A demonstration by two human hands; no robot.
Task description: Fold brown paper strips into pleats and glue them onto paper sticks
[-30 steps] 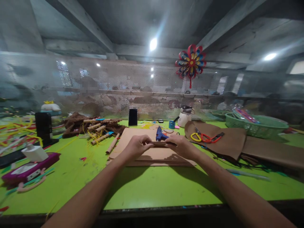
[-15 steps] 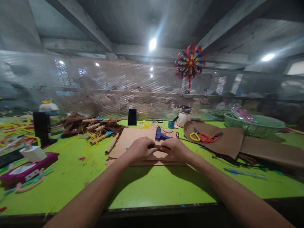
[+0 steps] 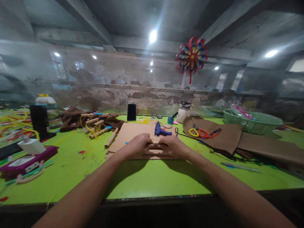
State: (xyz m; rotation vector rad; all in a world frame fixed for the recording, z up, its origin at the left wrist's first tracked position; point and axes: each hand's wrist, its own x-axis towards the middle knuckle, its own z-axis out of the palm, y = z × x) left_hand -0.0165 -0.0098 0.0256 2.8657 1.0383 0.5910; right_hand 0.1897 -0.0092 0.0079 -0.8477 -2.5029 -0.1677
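Observation:
My left hand (image 3: 137, 144) and my right hand (image 3: 173, 144) rest side by side on a stack of brown cardboard sheets (image 3: 128, 134) at the middle of the green table (image 3: 152, 177). Both hands are closed, fingers pinched on a small brown cardboard strip (image 3: 155, 147) held between them, low against the sheets. A blue glue gun (image 3: 159, 130) lies on the cardboard just beyond my right hand.
Rolled paper tubes and brown scraps (image 3: 95, 125) lie at the back left. A phone (image 3: 131, 112) stands against the mesh screen. Scissors (image 3: 201, 133) lie on brown paper (image 3: 220, 136) to the right, beside a green basket (image 3: 251, 123). A purple case (image 3: 26, 161) sits at the left.
My hands have come closer together and lowered onto the cardboard stack, the strip now shorter between them. The view has tilted slightly.

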